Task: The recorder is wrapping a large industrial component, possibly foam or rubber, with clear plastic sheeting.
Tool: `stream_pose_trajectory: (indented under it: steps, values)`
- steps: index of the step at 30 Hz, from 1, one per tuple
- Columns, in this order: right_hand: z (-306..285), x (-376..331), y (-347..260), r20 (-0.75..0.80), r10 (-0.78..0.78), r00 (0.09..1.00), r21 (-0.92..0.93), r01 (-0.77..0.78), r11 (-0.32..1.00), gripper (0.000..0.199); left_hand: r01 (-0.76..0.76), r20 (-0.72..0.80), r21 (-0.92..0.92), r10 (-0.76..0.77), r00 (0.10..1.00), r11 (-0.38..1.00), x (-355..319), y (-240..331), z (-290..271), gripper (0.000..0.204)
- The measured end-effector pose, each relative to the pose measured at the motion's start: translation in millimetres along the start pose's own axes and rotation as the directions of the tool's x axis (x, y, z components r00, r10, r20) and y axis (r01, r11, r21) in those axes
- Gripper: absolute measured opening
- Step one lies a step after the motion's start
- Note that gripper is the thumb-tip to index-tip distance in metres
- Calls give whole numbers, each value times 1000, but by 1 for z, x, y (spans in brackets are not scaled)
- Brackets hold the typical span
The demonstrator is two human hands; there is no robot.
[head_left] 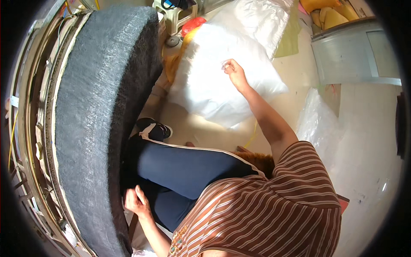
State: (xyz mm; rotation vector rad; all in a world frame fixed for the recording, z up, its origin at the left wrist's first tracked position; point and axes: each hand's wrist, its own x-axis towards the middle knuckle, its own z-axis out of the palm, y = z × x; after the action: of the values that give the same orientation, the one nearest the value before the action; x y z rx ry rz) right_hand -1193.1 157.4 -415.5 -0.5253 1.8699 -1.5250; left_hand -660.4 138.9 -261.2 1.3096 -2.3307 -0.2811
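My right hand [235, 75] is stretched out over a large white sack [214, 81], thumb and fingertips pinched together. A small pale, see-through bit shows at its fingertips, too small to name. My left hand [137, 202] is low, beside my thigh and close to the near edge of a dark grey fuzzy fabric [92, 107]. Its fingers are curled, and what they hold, if anything, is hidden. The fabric covers a tall curved shape on my left, its side falling into shadow.
Curved metal rails [30, 128] run along the fabric's far left side. Beyond the sack are a pale plastic stool [177, 19], a red bag [192, 26] and another white bag [261, 19]. Clear plastic sheeting [319, 120] lies to the right, near a grey metal cabinet [351, 60].
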Motion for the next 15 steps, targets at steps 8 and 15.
stream_pose_trajectory:
  steps: [8, 15]
  values:
    - [51, -110, -115, 522, -244, 818, -51, 315, 948, 10, -51, 184, -545, 179, 967, 837, 127, 124, 38, 54]
    - [75, -160, -223, 560, -573, 598, 556, 242, 795, 7, 370, 704, -619, 281, 652, 693, 120, 153, 51, 28]
